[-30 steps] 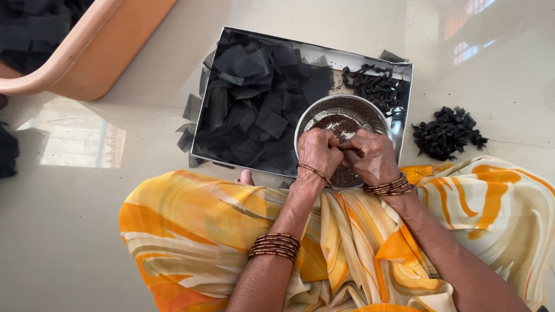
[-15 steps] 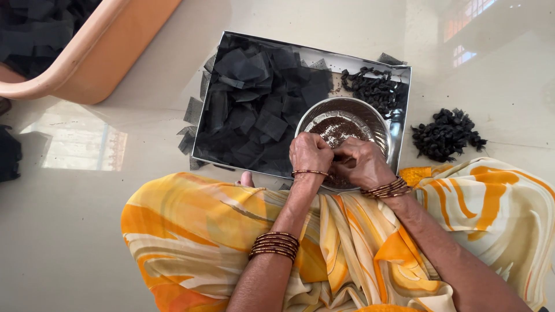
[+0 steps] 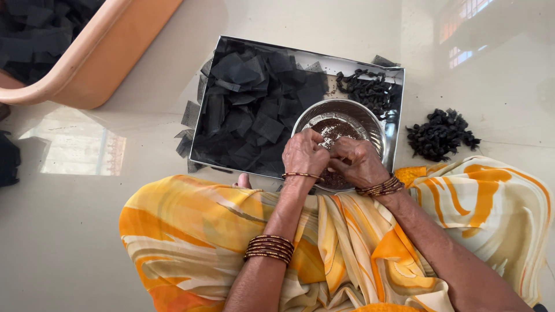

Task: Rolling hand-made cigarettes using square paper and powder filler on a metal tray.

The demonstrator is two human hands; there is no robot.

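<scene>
Two hands at work over one round steel bowl [image 3: 370, 118] of dark brown granular filling with a pale patch. Left hand [image 3: 303, 153] and right hand [image 3: 361, 162] meet above the bowl's near rim, fingers [image 3: 315, 138] bunched together and pinched on something small between them; the item itself is hidden by the knuckles, so what it is cannot be told.

Step in hand, as judged: working a small piece between both sets of fingertips directly over the bowl. The next move seems to call for a fine, steady pinch kept over the bowl so loose grains fall back in.

Count:
- One shallow rectangular steel tray [image 3: 393, 138] on the pale glossy floor [image 3: 87, 231]; the bowl sits in its right end.
- One heap of thin black squares [image 3: 254, 110], too many to count, filling the tray's left part, a few spilling over its left edge.
- Two piles of small dark twisted bundles: one in the tray's far right corner [image 3: 370, 92], one on the floor right of the tray [image 3: 440, 134].
- One orange plastic tub [image 3: 110, 52], upper left, partly cropped.
- Bangles on both wrists; yellow-orange patterned cloth [image 3: 196, 231] across the lap.
</scene>
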